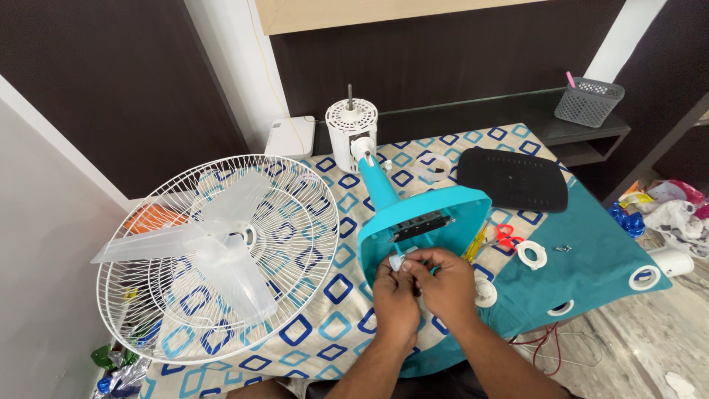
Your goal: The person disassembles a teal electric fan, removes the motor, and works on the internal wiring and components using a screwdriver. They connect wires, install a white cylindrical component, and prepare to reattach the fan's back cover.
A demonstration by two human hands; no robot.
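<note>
Turquoise fan base lies tipped on the patterned cloth, just right of the white fan guard, which holds the clear blades. Behind the base, a grey basket holds a pink stick. Left hand and right hand together pinch a small white part at the base's near rim; its shape is mostly hidden by fingers.

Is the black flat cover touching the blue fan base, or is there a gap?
Apart. The head view shows patterned cloth between the black cover and the blue fan base.
</note>
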